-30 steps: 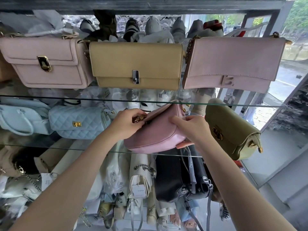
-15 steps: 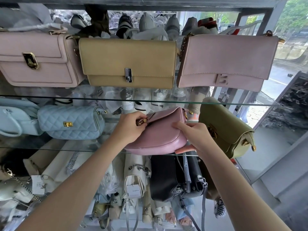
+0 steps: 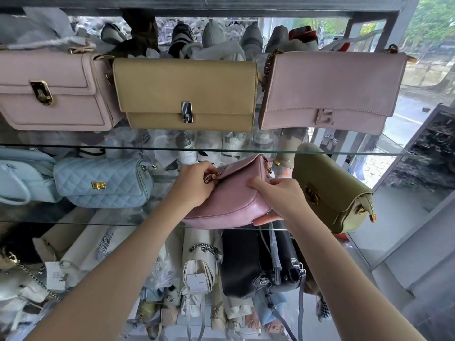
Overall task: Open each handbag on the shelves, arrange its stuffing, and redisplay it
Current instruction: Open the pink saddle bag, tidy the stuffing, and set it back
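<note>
Above, on the upper glass shelf [image 3: 98, 146], three flap bags stand upright in a row. From the left they are a pale pink bag [image 3: 49, 89] with a gold turn lock, a tan bag [image 3: 184, 94] with a silver clasp, and a dusty pink suede bag [image 3: 330, 92] with a chain at its left corner. The first two touch at their sides. Shoes [image 3: 211, 33] sit behind them, partly wrapped in paper.

On the lower glass shelf [image 3: 73, 222], a light blue handbag [image 3: 19, 178] is at the far left, with a quilted blue bag [image 3: 103, 183] just beside it, its gold lock facing front. Next comes the person's left hand [image 3: 194, 185], whose fingers are curled around the gold hardware [image 3: 211, 178] at the left end of the pink handbag [image 3: 231, 200]. That handbag sits in the middle of this shelf at its front edge, tilted with its right end higher. Whether it rests on the glass or is lifted off it cannot be told. The right hand [image 3: 280, 195] grips the bag's right end, thumb across the front and fingers curled underneath. Just to the right, an olive green bag [image 3: 330, 190] with a gold clasp leans at an angle, near the right hand.

Below the shelf, more bags are packed upright. Among them are a white bag with a silver chain [image 3: 202, 262] and, to its right, a black bag [image 3: 241, 262], both under the pink handbag.
</note>
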